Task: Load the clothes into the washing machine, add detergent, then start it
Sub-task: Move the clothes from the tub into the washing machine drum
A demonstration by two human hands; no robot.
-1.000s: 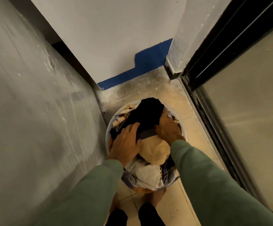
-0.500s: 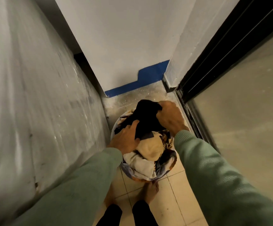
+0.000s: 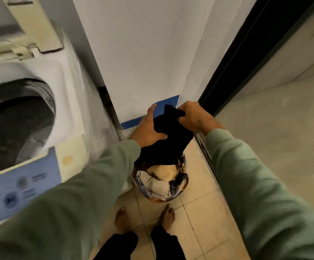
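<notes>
A black garment hangs lifted above the laundry basket on the floor. My right hand is clenched on its upper end. My left hand grips its left side with the thumb pressed into the cloth. Beige, white and patterned clothes still fill the basket below. The top-loading washing machine stands at the left with its lid raised and the drum open and dark inside.
The machine's blue control panel faces me at lower left. A white wall with a blue base strip is straight ahead. A dark-framed glass sliding door runs along the right. My bare feet stand on beige tiles in the narrow gap.
Both hands have lifted the black garment up out of the basket. The view has risen and swung left, bringing the open washing machine into sight.
</notes>
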